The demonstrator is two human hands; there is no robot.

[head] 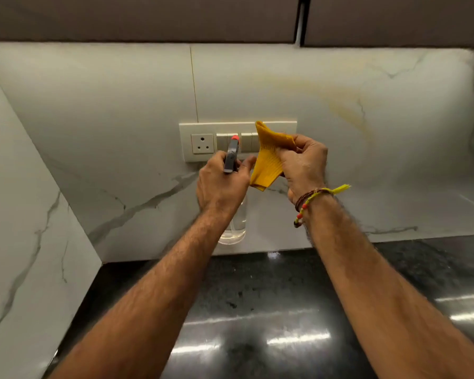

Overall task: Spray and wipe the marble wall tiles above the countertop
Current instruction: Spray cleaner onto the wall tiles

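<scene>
My left hand [220, 184] grips the head of a clear spray bottle [234, 225]. Its grey trigger head with a red nozzle tip [234, 138] points at the wall, and the bottle's body hangs below my fist. My right hand [303, 165] holds a crumpled yellow cloth [268, 157] just right of the bottle, in front of the switch plate. The white marble wall tiles [121, 110] with grey veins fill the view behind both hands. A faint yellowish smear [348, 110] runs across the tile at the upper right.
A cream switch plate with a socket [202, 143] is set in the wall behind my hands. The black glossy countertop [257, 310] lies below. A marble side wall [25, 228] closes the left. Brown upper cabinets [148, 17] hang overhead.
</scene>
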